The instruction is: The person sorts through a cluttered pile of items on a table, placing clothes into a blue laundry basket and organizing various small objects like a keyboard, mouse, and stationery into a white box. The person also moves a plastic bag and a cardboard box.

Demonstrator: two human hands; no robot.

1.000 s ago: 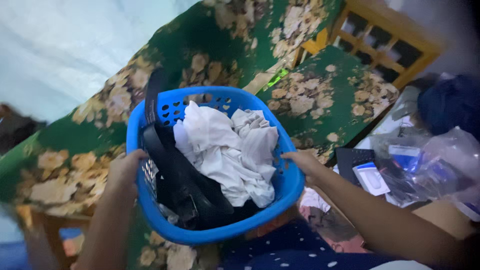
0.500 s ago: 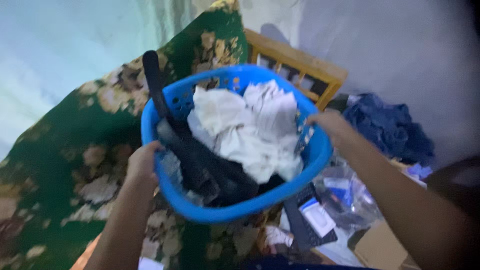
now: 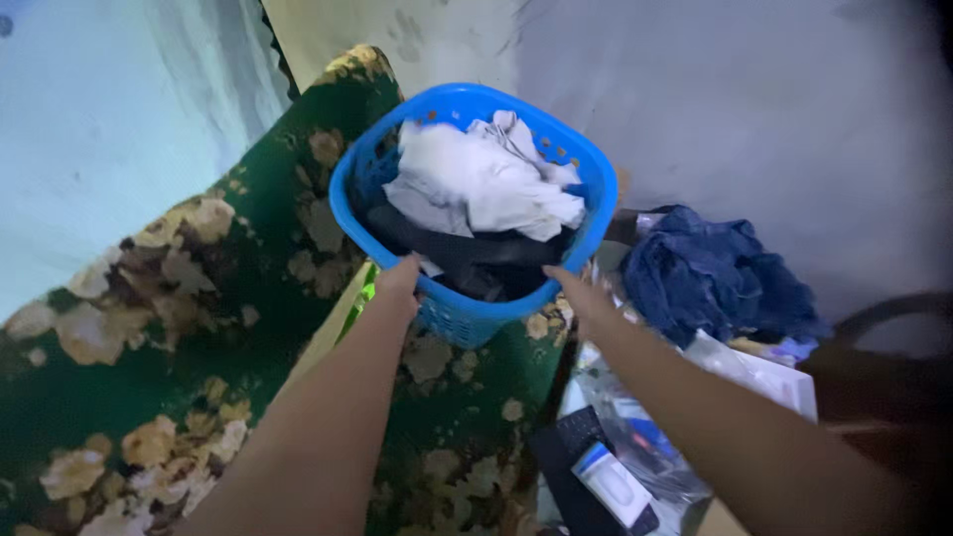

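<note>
Both hands grip the near rim of the blue laundry basket (image 3: 467,208): the left hand (image 3: 399,280) at its near-left corner, the right hand (image 3: 574,294) at its near-right. Over the last second the basket has travelled away from the body and now sits farther out, over the green floral cushion (image 3: 199,328), so it is being carried across. White cloth (image 3: 476,179) lies on dark garments (image 3: 467,258) inside it. To the basket's right lies a crumpled blue garment (image 3: 715,273).
</note>
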